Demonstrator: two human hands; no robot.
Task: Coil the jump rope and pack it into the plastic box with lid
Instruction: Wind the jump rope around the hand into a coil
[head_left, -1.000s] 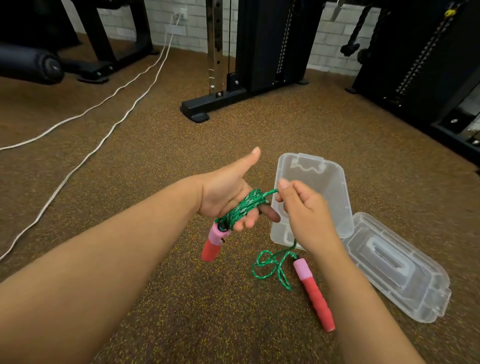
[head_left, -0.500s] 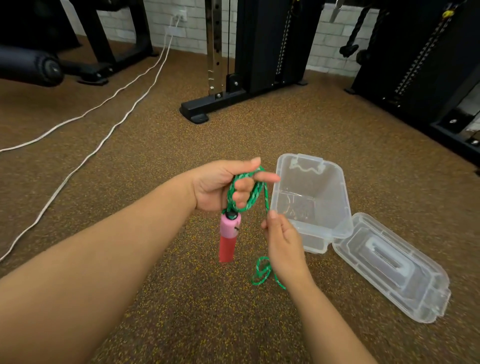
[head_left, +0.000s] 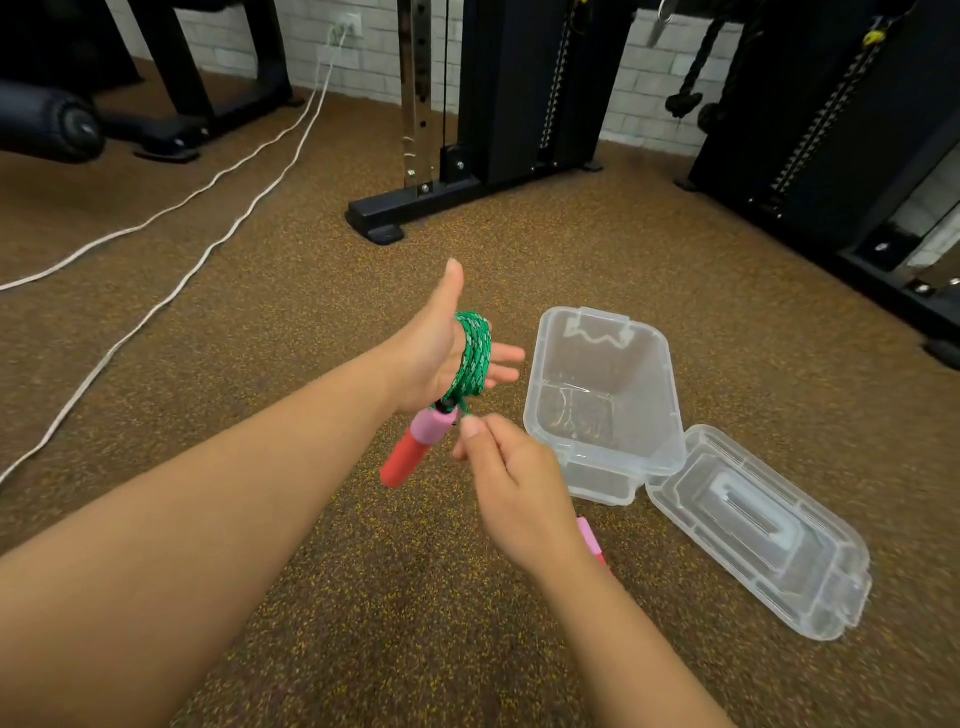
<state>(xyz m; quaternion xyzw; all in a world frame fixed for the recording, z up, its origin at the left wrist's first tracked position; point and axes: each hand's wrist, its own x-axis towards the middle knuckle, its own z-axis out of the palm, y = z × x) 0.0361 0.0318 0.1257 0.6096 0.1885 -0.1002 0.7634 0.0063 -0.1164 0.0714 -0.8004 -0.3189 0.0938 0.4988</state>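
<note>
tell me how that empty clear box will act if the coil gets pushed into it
The clear box looks thin-walled and empty, so probably light and apt to slide on the floor. Its open lid lies attached alongside, which might steady it against tipping.

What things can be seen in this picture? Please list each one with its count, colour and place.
jump rope: one, green, wound around the left hand's fingers
handle: one, pink and red, hanging below the left hand
second handle: one, pink and red, on the floor, mostly hidden behind the right wrist
plastic box: one, clear, open and empty, on the floor right of the hands
lid: one, clear, lying open on the floor at the box's near right corner
cables: two, white, across the floor at left, towards a wall socket
gym machines: several, black, along the far wall
floor: brown, speckled
left hand: one, open, rope coiled on it
right hand: one, pinched near the rope's end
</note>
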